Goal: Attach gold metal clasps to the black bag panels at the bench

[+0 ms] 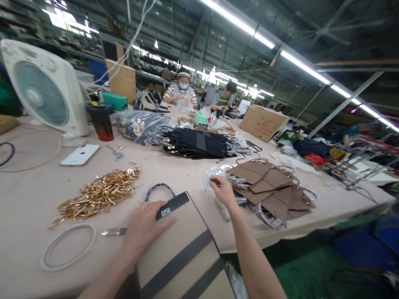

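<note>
A beige bag panel [177, 253] with dark stripes lies before me, a wrapped loop handle [159, 185] at its far end. On the dark band at its top sits a small silver metal plate [166, 212]. My left hand [145, 226] rests across the panel's left edge, fingers stretched and thumb apart, beside that plate. Farther right, my right hand [222, 189] has thumb and fingertips pinched together at a pile of small shiny silver pieces [212, 173]. Whatever is between those fingertips is too small to make out.
Left of the panel are a heap of gold metal fittings [99, 193], a white ring [69, 248] and a phone [80, 155]. Brown pieces [271, 187] with handles are stacked right; black ones [199, 143] lie behind. A fan [43, 89] and a cup [100, 120] stand left. Two people sit beyond.
</note>
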A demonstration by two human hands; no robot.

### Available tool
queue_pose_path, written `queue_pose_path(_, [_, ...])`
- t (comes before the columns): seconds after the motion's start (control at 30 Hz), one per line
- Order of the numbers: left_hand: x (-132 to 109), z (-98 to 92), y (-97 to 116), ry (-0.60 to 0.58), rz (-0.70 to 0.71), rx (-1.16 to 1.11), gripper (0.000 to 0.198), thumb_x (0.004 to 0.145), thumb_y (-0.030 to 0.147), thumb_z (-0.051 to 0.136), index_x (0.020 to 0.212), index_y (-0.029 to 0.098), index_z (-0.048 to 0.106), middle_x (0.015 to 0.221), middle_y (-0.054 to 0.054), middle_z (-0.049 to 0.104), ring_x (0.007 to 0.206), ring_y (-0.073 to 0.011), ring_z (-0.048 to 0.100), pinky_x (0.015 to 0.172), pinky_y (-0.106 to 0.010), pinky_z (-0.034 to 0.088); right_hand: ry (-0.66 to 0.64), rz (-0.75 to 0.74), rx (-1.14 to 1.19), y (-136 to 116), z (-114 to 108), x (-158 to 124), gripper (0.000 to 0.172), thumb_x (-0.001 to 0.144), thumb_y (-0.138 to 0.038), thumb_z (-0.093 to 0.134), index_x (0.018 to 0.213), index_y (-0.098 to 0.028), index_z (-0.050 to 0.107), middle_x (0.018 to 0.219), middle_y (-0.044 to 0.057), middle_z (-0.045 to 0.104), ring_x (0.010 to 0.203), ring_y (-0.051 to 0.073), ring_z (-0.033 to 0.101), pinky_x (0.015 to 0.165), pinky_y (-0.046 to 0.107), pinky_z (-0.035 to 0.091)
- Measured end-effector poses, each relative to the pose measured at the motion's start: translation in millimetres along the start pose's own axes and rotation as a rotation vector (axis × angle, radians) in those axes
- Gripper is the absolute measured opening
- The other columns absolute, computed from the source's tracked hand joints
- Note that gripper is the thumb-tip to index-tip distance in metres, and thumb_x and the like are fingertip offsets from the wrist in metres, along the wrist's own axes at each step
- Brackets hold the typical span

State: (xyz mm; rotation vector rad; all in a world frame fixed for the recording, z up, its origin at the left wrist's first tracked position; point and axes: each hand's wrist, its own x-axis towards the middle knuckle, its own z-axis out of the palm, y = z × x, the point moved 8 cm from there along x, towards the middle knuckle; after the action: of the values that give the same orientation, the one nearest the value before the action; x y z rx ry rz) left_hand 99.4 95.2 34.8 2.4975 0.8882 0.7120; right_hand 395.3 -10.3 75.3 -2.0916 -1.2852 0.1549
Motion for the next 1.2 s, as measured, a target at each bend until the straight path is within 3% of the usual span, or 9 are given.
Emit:
queue_pose_path(0.1, [-0.3, 1.0, -2.0, -0.006, -0.018, 0.000, 0.051, 0.084, 0.059, 0.074, 0.122, 0.025, 0.068, 0.118, -0.006, 0.074, 0.111, -0.0305, 0.063, 0.098, -0.046, 0.050, -0.162, -0.012, -0.084, 28.2, 4.2, 17.2, 0.016, 0.085, -0.021, 0.068, 0.099, -0.018, 0.077, 0.096, 0.007, 0.077, 0.085, 0.020, 0.069, 0.084, 0.032, 0.053])
queue_pose_path(0.3, [-1.5, 0.3, -2.8, 0.005, -0.029, -0.017, 0.052, 0.083, 0.058, 0.076, 0.123, 0.025, 0.069, 0.119, -0.006, 0.073, 0.114, -0.0296, 0.062, 0.098, -0.045, 0.049, -0.351, -0.059, -0.179, 37.4, 35.4, 32.7, 0.026, 0.077, -0.020, 0.077, 0.103, -0.022, 0.082, 0.101, 0.007, 0.078, 0.087, 0.023, 0.071, 0.085, 0.033, 0.053])
queue_pose_path(0.47, [-2.8, -1.3, -1.1, 0.009, -0.028, -0.020, 0.050, 0.083, 0.055, 0.078, 0.123, 0.027, 0.068, 0.120, -0.005, 0.073, 0.114, -0.0295, 0.062, 0.097, -0.045, 0.048, -0.404, -0.091, -0.184, 41.2, 41.3, 36.8, 0.032, 0.079, -0.025, 0.078, 0.110, -0.024, 0.082, 0.105, 0.007, 0.078, 0.089, 0.022, 0.071, 0.086, 0.032, 0.054])
queue_pose_path(0.73, [-4.2, -2.7, -0.1, 0.035, -0.022, -0.034, 0.050, 0.081, 0.053, 0.081, 0.122, 0.027, 0.068, 0.117, -0.004, 0.074, 0.112, -0.0289, 0.062, 0.096, -0.044, 0.048, -0.433, -0.136, -0.203, 40.3, 36.0, 22.7, 0.024, 0.082, -0.022, 0.073, 0.104, -0.024, 0.083, 0.110, 0.008, 0.077, 0.106, 0.025, 0.070, 0.099, 0.035, 0.050])
queue_pose_path(1.0, [-8.6, -8.3, 6.0, 0.015, -0.051, -0.025, 0.055, 0.077, 0.054, 0.085, 0.122, 0.026, 0.069, 0.116, -0.003, 0.074, 0.114, -0.0282, 0.061, 0.096, -0.043, 0.047, -0.518, -0.073, -0.183, 50.5, 40.5, 32.8, 0.016, 0.079, -0.033, 0.074, 0.088, -0.021, 0.079, 0.089, 0.006, 0.078, 0.083, 0.024, 0.069, 0.079, 0.033, 0.051])
queue_pose_path(1.2, [-8.8, -6.5, 7.6, -0.004, -0.034, 0.005, 0.056, 0.080, 0.054, 0.083, 0.126, 0.027, 0.065, 0.126, -0.005, 0.071, 0.119, -0.0297, 0.059, 0.100, -0.046, 0.047, -0.591, -0.111, -0.169, 50.4, 39.4, 24.7, 0.020, 0.081, -0.028, 0.069, 0.097, -0.018, 0.075, 0.097, 0.008, 0.075, 0.089, 0.022, 0.068, 0.083, 0.032, 0.051])
